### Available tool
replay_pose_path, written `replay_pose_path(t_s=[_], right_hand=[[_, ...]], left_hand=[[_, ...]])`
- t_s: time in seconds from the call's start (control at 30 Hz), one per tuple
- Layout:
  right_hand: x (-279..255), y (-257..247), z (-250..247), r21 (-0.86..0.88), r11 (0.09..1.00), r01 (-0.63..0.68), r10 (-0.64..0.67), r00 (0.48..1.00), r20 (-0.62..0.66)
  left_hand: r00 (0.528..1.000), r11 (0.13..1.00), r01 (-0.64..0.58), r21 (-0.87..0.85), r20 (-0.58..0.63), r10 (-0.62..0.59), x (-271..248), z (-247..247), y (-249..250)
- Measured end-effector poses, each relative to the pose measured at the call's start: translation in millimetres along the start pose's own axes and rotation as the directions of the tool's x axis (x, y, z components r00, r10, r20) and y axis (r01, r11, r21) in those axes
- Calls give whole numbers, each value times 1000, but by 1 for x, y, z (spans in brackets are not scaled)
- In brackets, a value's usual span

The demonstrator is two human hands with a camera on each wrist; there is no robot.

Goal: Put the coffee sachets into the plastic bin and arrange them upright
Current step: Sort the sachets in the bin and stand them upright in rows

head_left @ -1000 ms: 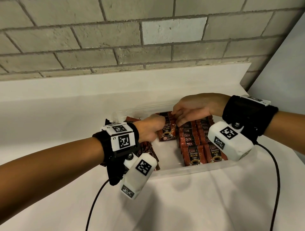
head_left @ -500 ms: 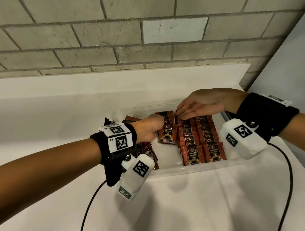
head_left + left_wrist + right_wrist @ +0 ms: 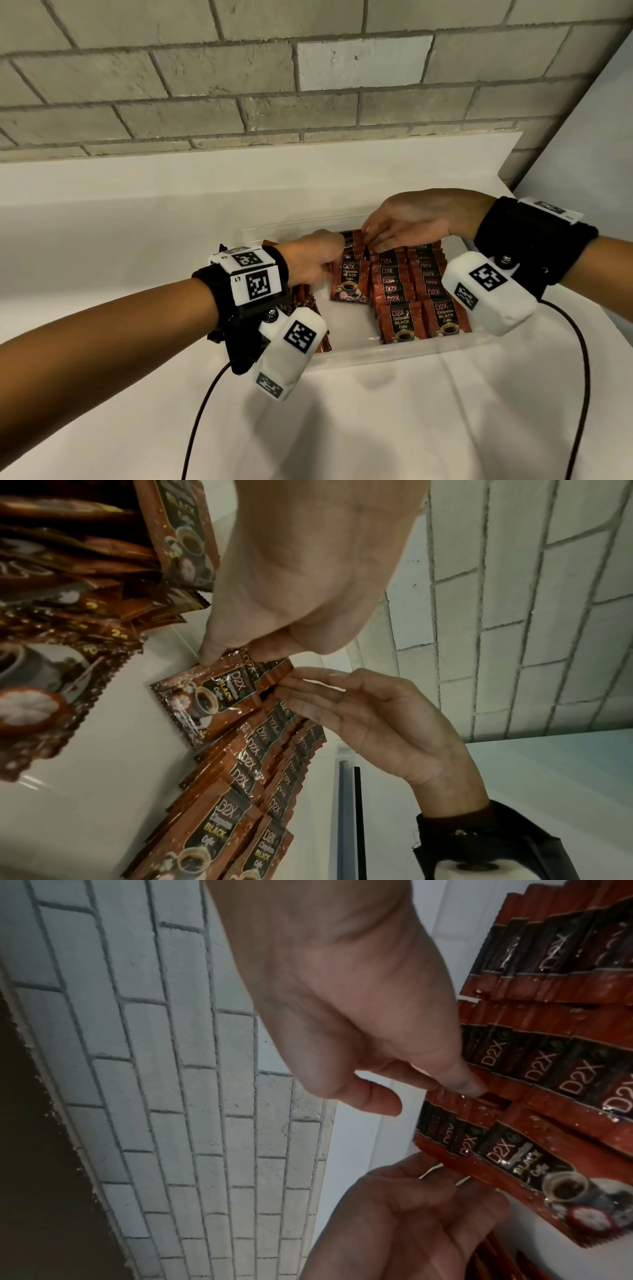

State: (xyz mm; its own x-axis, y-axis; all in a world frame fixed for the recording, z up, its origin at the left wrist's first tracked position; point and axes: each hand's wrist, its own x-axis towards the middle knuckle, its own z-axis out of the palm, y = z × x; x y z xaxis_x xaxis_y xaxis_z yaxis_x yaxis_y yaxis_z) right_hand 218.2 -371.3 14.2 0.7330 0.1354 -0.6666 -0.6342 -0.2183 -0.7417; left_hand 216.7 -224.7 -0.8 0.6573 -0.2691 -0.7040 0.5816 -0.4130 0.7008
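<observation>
Black wristbands (image 3: 534, 240) carry white tagged camera pods (image 3: 486, 291), cabled.

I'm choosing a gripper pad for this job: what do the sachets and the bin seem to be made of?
Sachets: probably thin plastic or foil laminate, glossy; highlights glint on the printed faces and the edges are crimped in a zigzag. Bin: clear rigid plastic, smooth; the white surface shows through its front wall. The left hand pinches the sachets without them buckling visibly.

White table against the brick wall

The white-covered table (image 3: 376, 428) carries a clear plastic bin (image 3: 394, 353) near its far right corner; a loose heap of coffee sachets (image 3: 308, 305) lies just left of the bin, and two black cables (image 3: 202, 411) trail across the near part.
</observation>
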Motion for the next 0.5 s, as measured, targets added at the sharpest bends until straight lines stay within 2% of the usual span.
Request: replay_pose_path(t_s=[0.07,0.2,0.23,0.27,0.33,0.37,0.5], right_hand=[[-11,-1,2,38,999,-26,27,999,-26],[-29,-2,4,-16,1000,25,-26,996,-84],[-28,-2,3,119,993,-26,34,997,-64],[-28,-1,5,174,985,1,17,995,-97],[-24,0,9,133,991,-13,23,997,-70],[-23,-1,10,53,999,6,-2,997,-74],[-14,2,7,229,973,-15,28,998,-55]], left_hand=[[1000,1000,-1,16,-6,1,-2,-2,2],[1000,999,3,36,-29,-1,-6,-2,0],[1000,999,-8,49,-20,9,-8,-1,-1],[1000,998,-17,61,-5,17,-7,-1,-2],[1000,998,-24,52,0,24,-5,0,-3],[1000,999,-17,38,-6,17,-6,0,-3],[999,999,11,34,-35,-9,-4,-2,-1]])
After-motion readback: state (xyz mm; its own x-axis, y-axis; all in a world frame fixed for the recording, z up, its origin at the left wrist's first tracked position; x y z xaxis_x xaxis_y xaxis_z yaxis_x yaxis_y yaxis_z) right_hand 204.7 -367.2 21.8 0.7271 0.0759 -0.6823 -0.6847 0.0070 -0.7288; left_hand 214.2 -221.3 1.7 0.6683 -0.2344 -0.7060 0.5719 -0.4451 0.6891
